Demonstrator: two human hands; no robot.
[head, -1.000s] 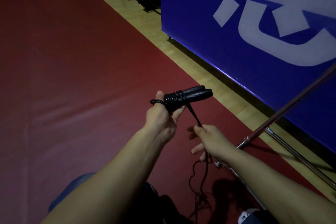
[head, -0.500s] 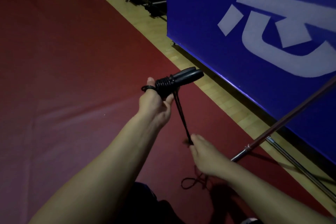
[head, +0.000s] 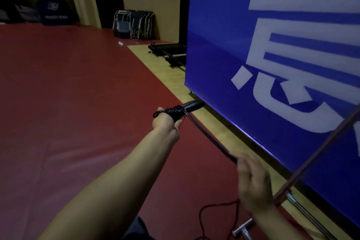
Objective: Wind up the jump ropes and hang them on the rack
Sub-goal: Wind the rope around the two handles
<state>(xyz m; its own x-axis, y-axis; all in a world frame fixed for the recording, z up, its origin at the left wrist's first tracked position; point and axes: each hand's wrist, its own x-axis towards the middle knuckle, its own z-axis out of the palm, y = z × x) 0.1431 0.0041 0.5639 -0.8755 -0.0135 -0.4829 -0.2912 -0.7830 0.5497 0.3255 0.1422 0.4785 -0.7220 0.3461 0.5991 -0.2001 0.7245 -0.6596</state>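
While the left hand (head: 168, 122) grips the paired handles (head: 185, 107) over the red floor (head: 78, 103), the right hand (head: 253, 187) pinches the jump rope (head: 210, 138) taut: light, limp cord, likely slippery; hold near the coils

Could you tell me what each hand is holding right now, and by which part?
The left hand grips the jump rope handles at their cord-wrapped end; the right hand pinches the taut cord farther along.
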